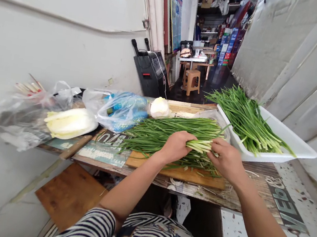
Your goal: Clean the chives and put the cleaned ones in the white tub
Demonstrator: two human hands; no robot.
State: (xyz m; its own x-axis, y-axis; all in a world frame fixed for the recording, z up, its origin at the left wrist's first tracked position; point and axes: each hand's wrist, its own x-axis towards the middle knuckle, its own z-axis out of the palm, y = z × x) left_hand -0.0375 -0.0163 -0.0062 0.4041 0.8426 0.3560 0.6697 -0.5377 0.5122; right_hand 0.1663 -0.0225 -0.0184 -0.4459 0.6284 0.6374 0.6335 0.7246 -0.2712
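Note:
My left hand is closed round a small bunch of garlic chives, near its pale stem ends. At those cut ends, the fingers of my right hand are pinched together, touching the stem tips. Whatever they grip there is too small to make out. Beneath both hands a large heap of green chives lies across a wooden cutting board. To the right, a white plastic tray holds more chives, their pale ends toward me.
A napa cabbage lies left beside a knife whose handle overhangs the table edge. Plastic bags and another pale cabbage sit along the back. A black speaker and brown stool stand beyond the table.

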